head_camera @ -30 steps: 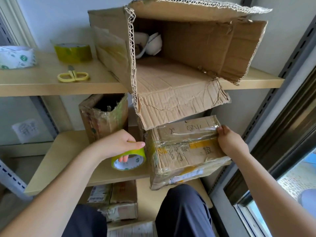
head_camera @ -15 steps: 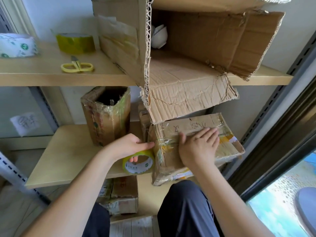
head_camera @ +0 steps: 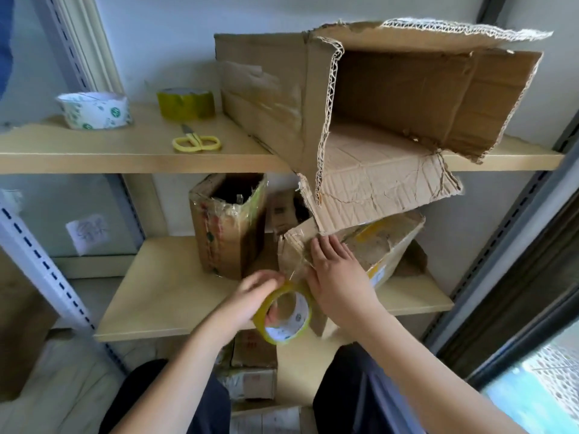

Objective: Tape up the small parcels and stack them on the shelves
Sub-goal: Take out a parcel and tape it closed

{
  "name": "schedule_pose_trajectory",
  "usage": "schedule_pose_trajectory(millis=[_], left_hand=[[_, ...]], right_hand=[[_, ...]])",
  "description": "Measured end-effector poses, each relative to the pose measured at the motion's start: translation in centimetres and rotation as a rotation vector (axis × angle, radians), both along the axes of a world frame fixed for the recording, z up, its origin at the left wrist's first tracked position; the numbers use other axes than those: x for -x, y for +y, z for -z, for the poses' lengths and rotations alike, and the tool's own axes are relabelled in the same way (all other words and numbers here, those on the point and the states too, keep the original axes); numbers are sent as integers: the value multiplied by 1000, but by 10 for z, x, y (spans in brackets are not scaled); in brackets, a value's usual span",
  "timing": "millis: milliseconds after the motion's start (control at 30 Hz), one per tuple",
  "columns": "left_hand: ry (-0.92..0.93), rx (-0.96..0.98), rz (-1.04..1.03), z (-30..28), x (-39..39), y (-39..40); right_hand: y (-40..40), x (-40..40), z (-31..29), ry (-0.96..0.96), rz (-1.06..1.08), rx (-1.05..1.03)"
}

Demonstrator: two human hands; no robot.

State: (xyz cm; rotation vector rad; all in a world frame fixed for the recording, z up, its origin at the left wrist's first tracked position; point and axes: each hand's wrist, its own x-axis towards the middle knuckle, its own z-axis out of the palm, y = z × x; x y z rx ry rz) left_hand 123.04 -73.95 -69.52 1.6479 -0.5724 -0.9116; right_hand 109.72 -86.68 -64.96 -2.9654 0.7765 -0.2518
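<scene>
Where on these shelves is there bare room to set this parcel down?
Bare wood shows on the middle shelf, left of the upright taped box. The top shelf has a strip in front of the white roll. The right side is crowded by the big open carton.

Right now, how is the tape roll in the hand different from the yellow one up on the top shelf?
The tape roll in the left hand stands on edge, so its white core shows; the top-shelf roll lies flat. The held roll is gripped beside the parcel; the shelf roll sits untouched near the scissors. The held roll looks brighter yellow, the shelf roll more olive. Both are yellowish packing tape.
</scene>
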Motion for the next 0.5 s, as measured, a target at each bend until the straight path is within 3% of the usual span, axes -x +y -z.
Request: schedule_pose_trajectory(millis=[267, 400, 500], left_hand=[[135, 109, 95, -7, 40, -11], [62, 112, 144, -8, 51, -23], [81, 117, 223, -17, 63, -31]], right_hand=[[-51, 20, -11, -48, -141, -88], [-72, 26, -21, 0, -212, -182], [-67, 31, -22, 49, -176, -70]])
